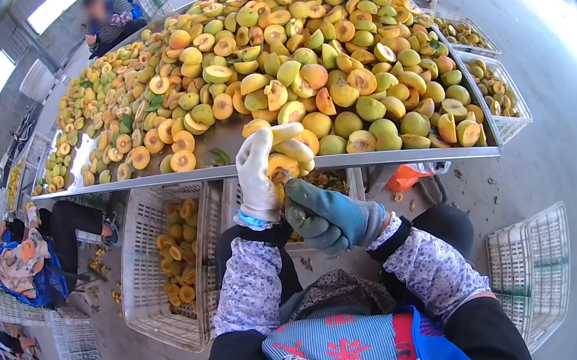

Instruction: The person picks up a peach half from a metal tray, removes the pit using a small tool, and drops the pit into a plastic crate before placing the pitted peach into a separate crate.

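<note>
My left hand (257, 177), in a white glove, is closed around a yellow peach half (279, 164) just in front of the table edge. Its cut side faces my right hand (330, 217), which wears a blue-green glove. Those gloved fingers are wrapped round a small tool whose thin tip (285, 174) meets the flesh near the pit hollow. Most of the tool is hidden in the fist, so its kind does not show. Right behind both hands lies a big heap of peaches (289, 71), many halved, on a metal table (225, 141).
Below the table, a white crate (140, 261) holds peach halves; another stands behind my hands. Filled crates (512, 103) line the table's right end, and stacked crates (534, 271) stand at lower right. A seated person (26, 262) is at left, another person (111, 21) beyond the table.
</note>
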